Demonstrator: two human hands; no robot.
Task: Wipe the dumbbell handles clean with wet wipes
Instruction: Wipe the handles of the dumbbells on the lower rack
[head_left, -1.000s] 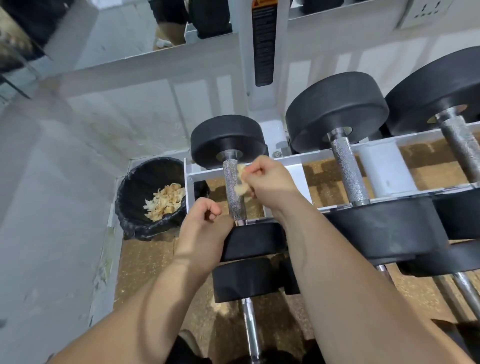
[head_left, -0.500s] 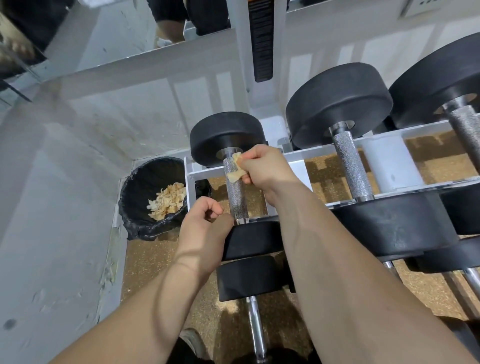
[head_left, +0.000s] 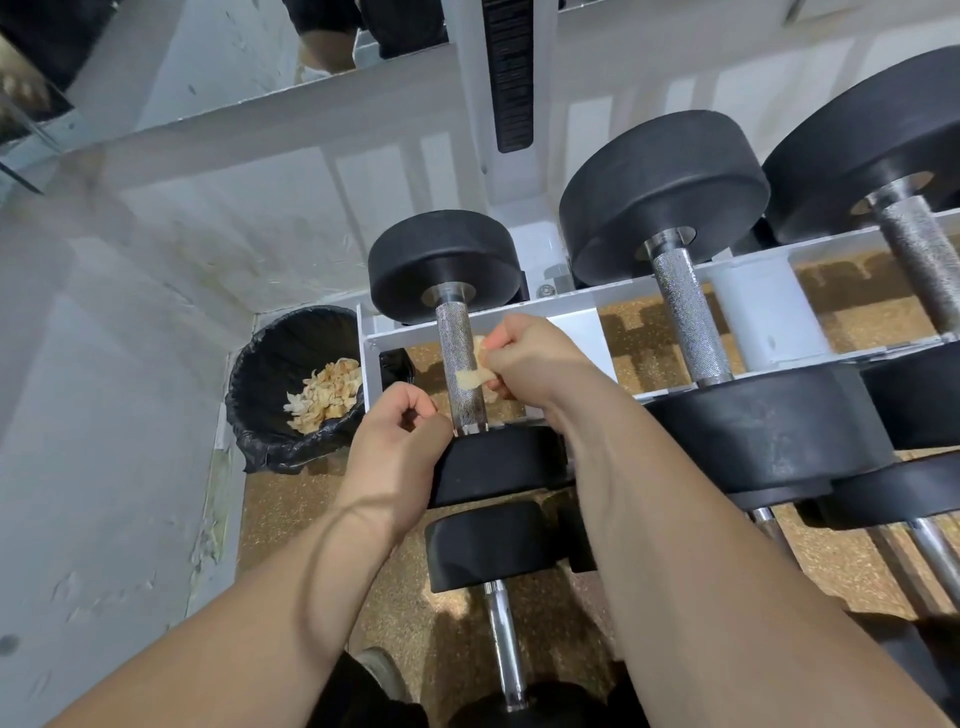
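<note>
The leftmost dumbbell lies on the white rack (head_left: 582, 325), its knurled metal handle (head_left: 457, 343) running between two black heads. My right hand (head_left: 530, 358) pinches a small yellowed wet wipe (head_left: 471, 378) and presses it against the middle of that handle from the right. My left hand (head_left: 400, 441) is curled into a fist beside the near head (head_left: 498, 462), at the handle's lower end; whether it holds anything is hidden.
A black-lined bin (head_left: 280, 395) with several used wipes stands on the floor left of the rack. Two larger dumbbells (head_left: 685, 317) lie to the right, more on a lower tier (head_left: 493, 551). A grey wall runs along the left.
My right hand slid the wipe up the handle toward the far head, then back down to the middle. The left hand stayed by the near head.
</note>
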